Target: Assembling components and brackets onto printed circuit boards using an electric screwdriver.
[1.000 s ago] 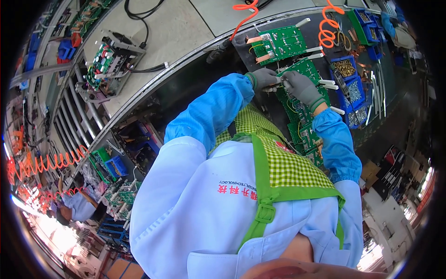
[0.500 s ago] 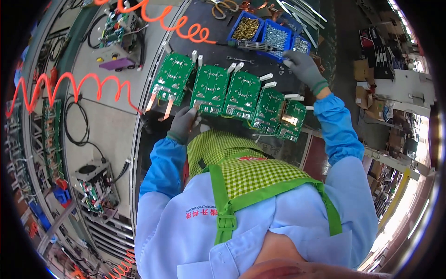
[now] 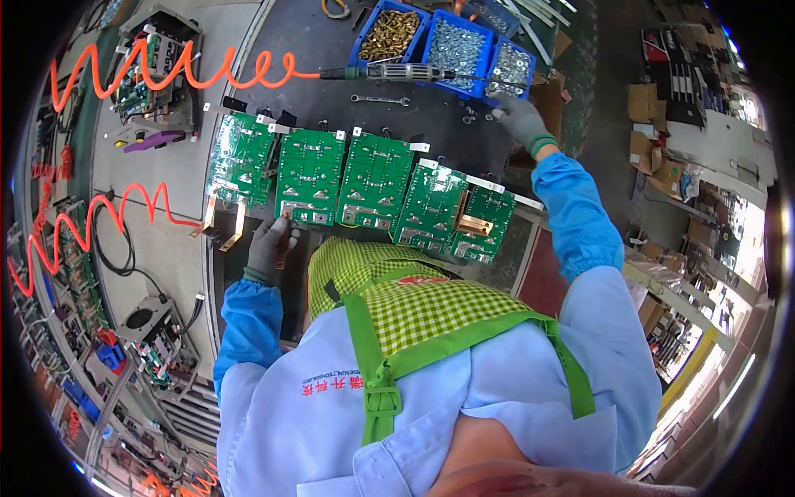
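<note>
- Circuit boards (image 3: pixel 310 178), five and green, lie side by side in a row along the near edge of the surface (image 3: pixel 323 108), the leftmost close to the left edge.
- White posts (image 3: pixel 421 147) stick out at the far ends of the boards.
- Two bright copper tabs (image 3: pixel 239 225) reach from the leftmost board toward the near edge; a copper bracket (image 3: pixel 474 225) sits between the last two boards on the right.
- Left hand (image 3: pixel 269 247), gloved in grey, is at the near edge, just by the near left corner of the second board from the left, its fingers closed on a small copper piece (image 3: pixel 282 251).
- Right hand (image 3: pixel 520 120), gloved alike, is by the right edge, fingers bent, tips at the near rim of the rightmost tray; whether they grip anything cannot be told.
- Three blue trays (image 3: pixel 362 37) stand toward the far right corner, holding, left to right, brass-coloured fasteners (image 3: pixel 389 35), silver fasteners (image 3: pixel 455 48) and washers (image 3: pixel 508 66).
- A power screwdriver (image 3: pixel 397 73) lies across the trays' near side, an orange coiled hose (image 3: pixel 291 68) running from it past the left edge.
- A wrench (image 3: pixel 381 100) lies between screwdriver and boards; a few loose small parts (image 3: pixel 469 116) lie near the right hand.
</note>
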{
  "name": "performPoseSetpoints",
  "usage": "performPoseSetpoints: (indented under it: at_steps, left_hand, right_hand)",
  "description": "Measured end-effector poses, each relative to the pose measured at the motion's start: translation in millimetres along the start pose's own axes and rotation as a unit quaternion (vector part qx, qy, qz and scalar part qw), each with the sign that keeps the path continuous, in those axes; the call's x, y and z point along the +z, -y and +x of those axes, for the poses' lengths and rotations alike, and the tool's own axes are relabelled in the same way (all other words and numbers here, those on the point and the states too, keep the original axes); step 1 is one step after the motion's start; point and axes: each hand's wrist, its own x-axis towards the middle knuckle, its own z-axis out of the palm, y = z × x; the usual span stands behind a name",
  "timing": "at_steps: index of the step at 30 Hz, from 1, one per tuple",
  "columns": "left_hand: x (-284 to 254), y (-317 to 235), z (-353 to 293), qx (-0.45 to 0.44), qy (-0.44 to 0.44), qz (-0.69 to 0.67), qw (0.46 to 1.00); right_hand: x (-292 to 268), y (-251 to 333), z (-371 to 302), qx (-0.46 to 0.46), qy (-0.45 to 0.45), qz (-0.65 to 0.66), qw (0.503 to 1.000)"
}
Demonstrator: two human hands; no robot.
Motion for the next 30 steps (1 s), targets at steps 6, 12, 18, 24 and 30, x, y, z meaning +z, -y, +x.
performPoseSetpoints:
  at_steps: [6,12,18,24,30]
  left_hand:
    - [1,3,-2,-0.011,-0.016,-0.005,1.000]
    - [-4,1,-1,0.009,-0.027,0.007,1.000]
    - [-4,9,3,0.009,-0.030,0.001,1.000]
    - [-1,6,0,0.006,-0.034,-0.002,0.999]
    - [-13,14,0,0.008,-0.034,0.000,0.999]
  right_hand:
    - [-44,-32,15,0.082,-0.047,0.103,0.990]
    - [-44,-71,44,0.074,-0.067,0.088,0.991]
    - [16,-34,10,-0.033,0.109,-0.078,0.991]
    - [71,-37,9,-0.023,0.097,-0.233,0.967]
    - [81,-31,7,-0.023,0.062,-0.233,0.970]
